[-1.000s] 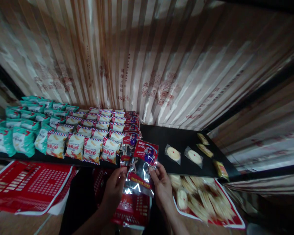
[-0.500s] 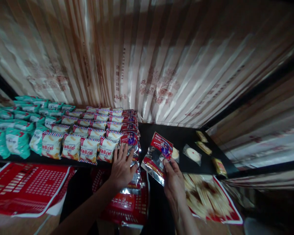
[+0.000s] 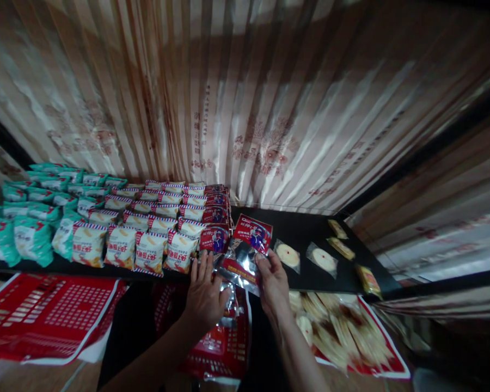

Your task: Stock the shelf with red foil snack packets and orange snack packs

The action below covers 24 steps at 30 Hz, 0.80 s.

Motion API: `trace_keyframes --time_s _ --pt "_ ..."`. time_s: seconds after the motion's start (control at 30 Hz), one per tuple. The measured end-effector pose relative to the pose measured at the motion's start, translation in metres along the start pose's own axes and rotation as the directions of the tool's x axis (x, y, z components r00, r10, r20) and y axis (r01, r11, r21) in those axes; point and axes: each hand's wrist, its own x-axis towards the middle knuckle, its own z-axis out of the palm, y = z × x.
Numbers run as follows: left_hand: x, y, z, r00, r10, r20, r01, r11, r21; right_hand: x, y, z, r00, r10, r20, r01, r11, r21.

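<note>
My right hand [image 3: 274,277] pinches the lower right edge of a red and silver snack packet [image 3: 247,247], holding it tilted above the black shelf. My left hand [image 3: 206,296] lies with fingers stretched out at the front of a column of matching red packets [image 3: 214,238]. Its fingertips touch the lower part of the front packet. The held packet's left corner comes close to that column and to my left fingers. Just left of the column stand rows of white puffed snack bags [image 3: 178,251] with striped tops.
Teal bags [image 3: 32,239] fill the shelf's left end. Two round wrapped pieces [image 3: 322,258] and several yellow packets [image 3: 368,280] lie on the black shelf [image 3: 298,226] at right. Red baskets [image 3: 49,316] stand below the front edge; the right one holds long pale packets [image 3: 338,326]. A curtain [image 3: 249,98] hangs behind.
My right hand has moved left with the red packet, bringing it beside the column and uncovering a round wrapped piece. My left hand has slid slightly down toward the front edge.
</note>
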Motion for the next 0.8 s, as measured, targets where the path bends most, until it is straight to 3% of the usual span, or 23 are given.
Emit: trace_keyframes --time_s 0.2,0.37,0.57,0.8 --pt "-0.011 0.007 0.002 1.0 -0.014 -0.01 0.014 1.0 -0.002 0.024 0.014 0.024 0.99 -0.031 0.134 0.047 0.992 -0.116" --pt "-0.021 0.008 0.009 0.999 0.004 -0.049 -0.002 0.999 0.048 0.048 0.034 0.034 0.971 -0.122 0.205 0.181 0.936 -0.302" --pt "-0.027 0.008 0.012 0.998 0.009 -0.06 -0.004 0.996 0.087 0.063 0.043 0.029 0.947 -0.241 0.214 0.321 0.765 -0.559" --pt "-0.029 0.012 0.011 0.998 -0.024 -0.063 0.03 0.995 0.093 0.06 0.034 0.041 0.921 -0.276 0.275 0.387 0.57 -0.725"
